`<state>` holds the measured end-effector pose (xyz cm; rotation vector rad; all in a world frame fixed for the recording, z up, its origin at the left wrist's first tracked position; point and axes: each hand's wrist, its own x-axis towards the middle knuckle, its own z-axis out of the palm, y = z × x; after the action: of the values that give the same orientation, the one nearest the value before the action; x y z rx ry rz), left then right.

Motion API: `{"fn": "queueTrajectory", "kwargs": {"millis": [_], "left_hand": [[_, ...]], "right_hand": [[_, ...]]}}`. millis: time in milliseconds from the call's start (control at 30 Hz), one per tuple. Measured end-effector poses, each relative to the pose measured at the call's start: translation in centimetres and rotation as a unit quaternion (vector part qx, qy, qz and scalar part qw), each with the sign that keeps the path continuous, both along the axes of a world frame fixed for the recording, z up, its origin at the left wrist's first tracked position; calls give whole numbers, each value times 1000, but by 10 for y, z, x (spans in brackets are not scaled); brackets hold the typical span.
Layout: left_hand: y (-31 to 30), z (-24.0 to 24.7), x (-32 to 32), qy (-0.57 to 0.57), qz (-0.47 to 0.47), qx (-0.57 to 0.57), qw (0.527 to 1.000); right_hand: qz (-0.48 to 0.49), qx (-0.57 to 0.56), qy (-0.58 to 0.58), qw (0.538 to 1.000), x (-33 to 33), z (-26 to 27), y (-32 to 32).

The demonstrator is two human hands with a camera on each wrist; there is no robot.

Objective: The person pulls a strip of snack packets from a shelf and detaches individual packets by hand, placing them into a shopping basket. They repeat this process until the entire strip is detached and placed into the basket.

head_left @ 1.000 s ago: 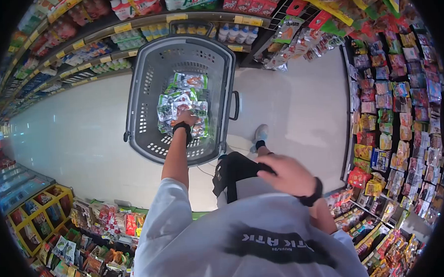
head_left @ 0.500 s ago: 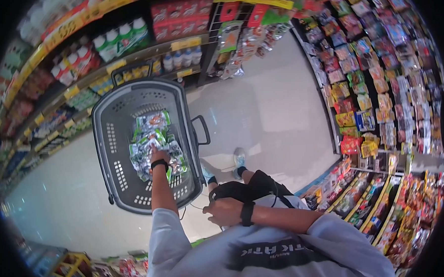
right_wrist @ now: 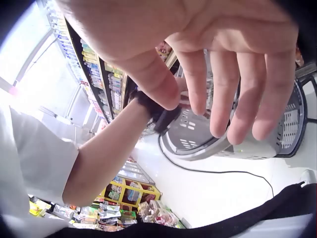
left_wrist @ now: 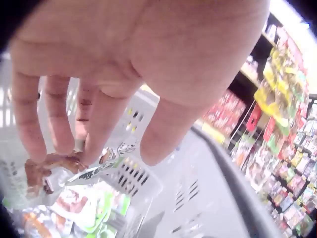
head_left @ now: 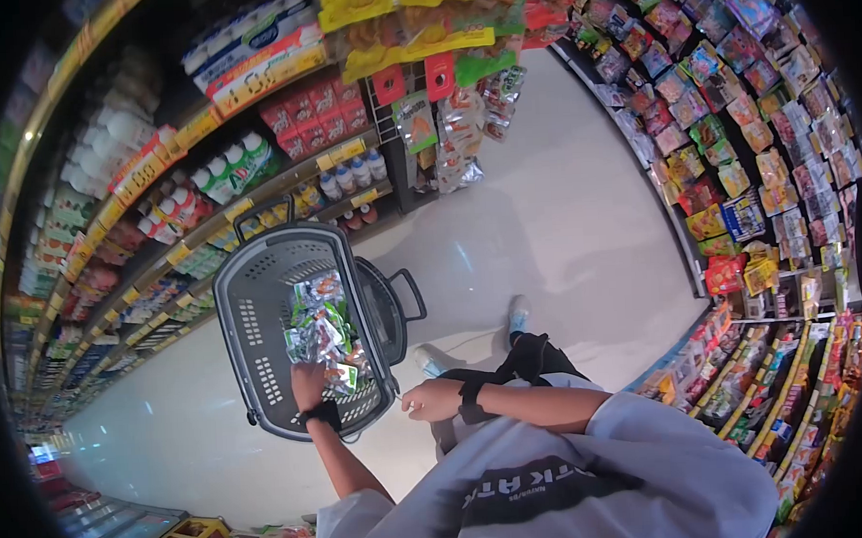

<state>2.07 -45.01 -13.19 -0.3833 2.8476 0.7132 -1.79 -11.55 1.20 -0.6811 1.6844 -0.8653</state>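
Note:
Inside a grey basket (head_left: 223, 307), my left hand (head_left: 309, 382) is at the near end of a pile of silver and green snack packets (head_left: 320, 322). In the left wrist view, the left hand (left_wrist: 114, 84) has its fingers pointing down and the thumb apart, with fingertips at a clear packet (left_wrist: 37, 181) of brown food; whether they press on it is unclear. My right hand (head_left: 432, 402) hovers by the basket's near right corner. In the right wrist view, the right hand (right_wrist: 223, 64) hangs with loosely extended fingers and holds nothing.
Drink shelves (head_left: 246, 212) run behind and left of the basket. Snack bags (head_left: 458, 124) hang at the shelf end. Packet racks (head_left: 734, 160) line the right side. A second dark basket (head_left: 383, 314) stands partly behind the first, and both feet are on the pale floor (head_left: 545, 226).
The left hand has drawn back from the middle of the pile towards the basket's near end. The right hand has come across the body to the basket's corner. The head view has turned.

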Motion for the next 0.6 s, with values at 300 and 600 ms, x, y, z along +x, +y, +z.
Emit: {"fn": "queueTrajectory", "kwargs": {"millis": [300, 600], "left_hand": [[234, 237, -26, 34, 107, 433, 894], [420, 210, -146, -46, 63, 611, 788]], "right_hand": [[-262, -160, -37, 951, -99, -17, 99], [-387, -263, -173, 867, -196, 22, 277]]}}
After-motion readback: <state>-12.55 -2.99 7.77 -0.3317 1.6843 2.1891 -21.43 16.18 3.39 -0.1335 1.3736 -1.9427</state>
